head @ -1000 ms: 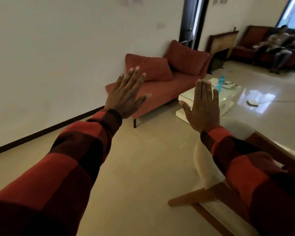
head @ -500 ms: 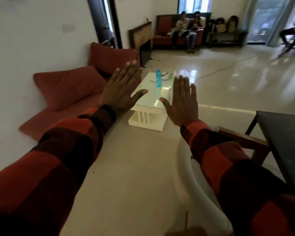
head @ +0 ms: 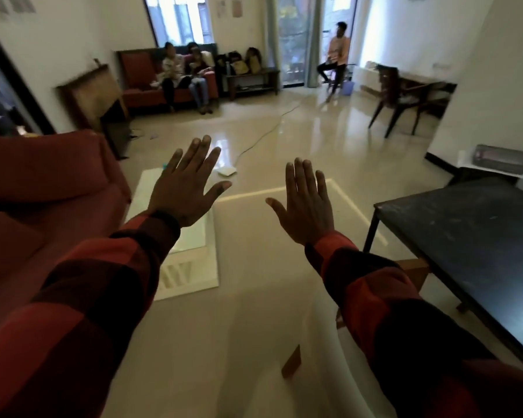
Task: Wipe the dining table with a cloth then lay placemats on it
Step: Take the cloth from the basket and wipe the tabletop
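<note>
At the centre of the frame the left hand [head: 185,193] and right hand [head: 307,206] are raised, backs to the camera, fingers straight and spread, holding nothing; the dark dining table [head: 465,233] stands at the right edge, apart from both hands; a white low table [head: 191,251] sits lower left of centre beside a red sofa [head: 43,191].

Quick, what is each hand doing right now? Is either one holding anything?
Left hand: open, fingers spread, holding nothing.
Right hand: open, fingers straight, holding nothing.
</note>
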